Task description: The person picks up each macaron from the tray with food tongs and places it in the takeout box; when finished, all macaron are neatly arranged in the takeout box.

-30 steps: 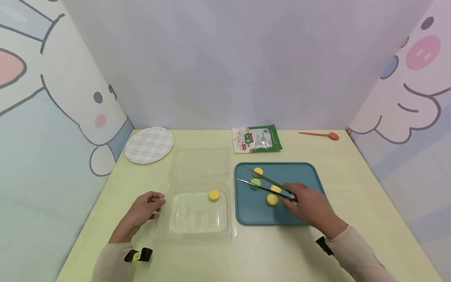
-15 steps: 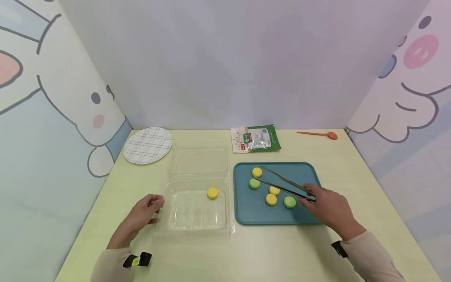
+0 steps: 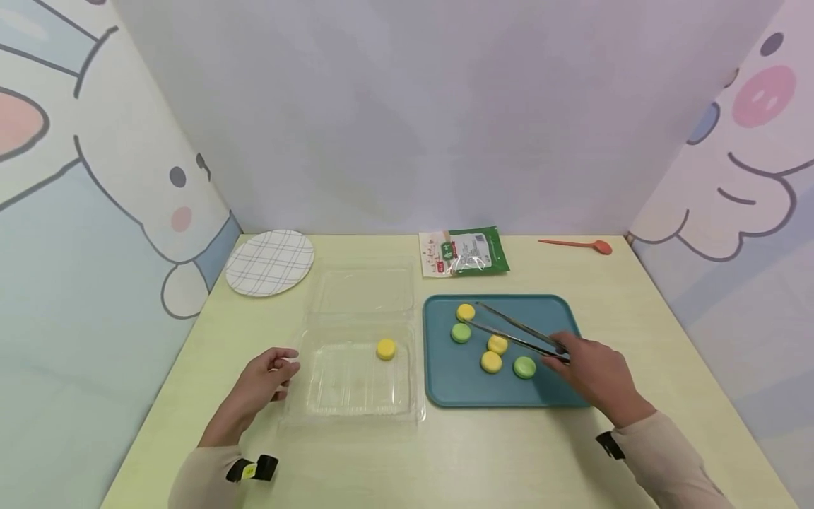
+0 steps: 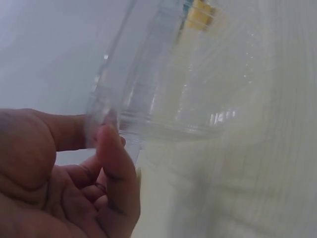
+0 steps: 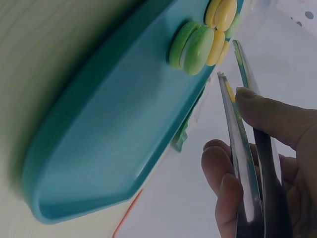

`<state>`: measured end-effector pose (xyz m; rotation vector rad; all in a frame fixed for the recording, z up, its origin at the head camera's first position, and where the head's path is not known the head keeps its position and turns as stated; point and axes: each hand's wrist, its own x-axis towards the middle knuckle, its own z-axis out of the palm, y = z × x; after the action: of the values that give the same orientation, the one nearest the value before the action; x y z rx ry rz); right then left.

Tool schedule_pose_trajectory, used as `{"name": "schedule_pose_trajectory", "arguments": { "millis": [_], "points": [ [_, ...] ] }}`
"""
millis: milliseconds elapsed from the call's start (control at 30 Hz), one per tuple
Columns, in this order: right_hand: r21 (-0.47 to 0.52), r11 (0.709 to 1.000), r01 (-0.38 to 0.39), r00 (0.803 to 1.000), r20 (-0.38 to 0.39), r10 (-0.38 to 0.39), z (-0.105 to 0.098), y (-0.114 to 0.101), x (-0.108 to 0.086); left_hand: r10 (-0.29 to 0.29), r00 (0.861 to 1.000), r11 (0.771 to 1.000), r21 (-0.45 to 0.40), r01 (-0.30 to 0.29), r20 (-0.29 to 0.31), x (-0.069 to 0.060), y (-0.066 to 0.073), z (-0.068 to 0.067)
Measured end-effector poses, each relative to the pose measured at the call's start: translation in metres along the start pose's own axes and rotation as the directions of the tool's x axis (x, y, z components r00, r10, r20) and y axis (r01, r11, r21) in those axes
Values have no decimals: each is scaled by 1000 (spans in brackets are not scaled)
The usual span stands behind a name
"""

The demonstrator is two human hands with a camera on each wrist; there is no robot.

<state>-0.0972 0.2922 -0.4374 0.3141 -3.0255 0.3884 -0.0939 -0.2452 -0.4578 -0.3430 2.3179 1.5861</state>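
My left hand pinches the left rim of a clear plastic hinged container between thumb and finger. The container lies with its lid folded back, and one yellow macaron sits inside. In my right hand is a pair of long metal tweezers, held above the blue tray. Their tips are spread with nothing between them. On the tray lie several macarons: three yellow, including a front one, and two green, one of them near my right fingers.
A round plaid plate rests at the back left. Behind the tray lies a green and white food packet, and a red spoon is at the back right. Walls with cartoon prints stand on the sides, with a plain wall behind.
My right hand has moved right with the tweezers, uncovering the green macaron at the tray's front right, then stayed nearly still. My left hand keeps its place at the container rim.
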Motion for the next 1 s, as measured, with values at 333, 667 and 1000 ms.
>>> {"name": "schedule_pose_trajectory", "arguments": {
  "millis": [333,667,1000],
  "points": [
    [-14,1000,18,1000,8,-18,3,-5,9,-21,1000,1000,-20,21,-5,2,-1,0],
    [-16,998,57,998,-6,-57,4,-9,16,-12,1000,1000,12,12,-17,4,1,0],
    [-30,996,88,995,-37,-89,6,-10,18,-25,1000,1000,15,25,-19,5,-1,1]
  ]
}}
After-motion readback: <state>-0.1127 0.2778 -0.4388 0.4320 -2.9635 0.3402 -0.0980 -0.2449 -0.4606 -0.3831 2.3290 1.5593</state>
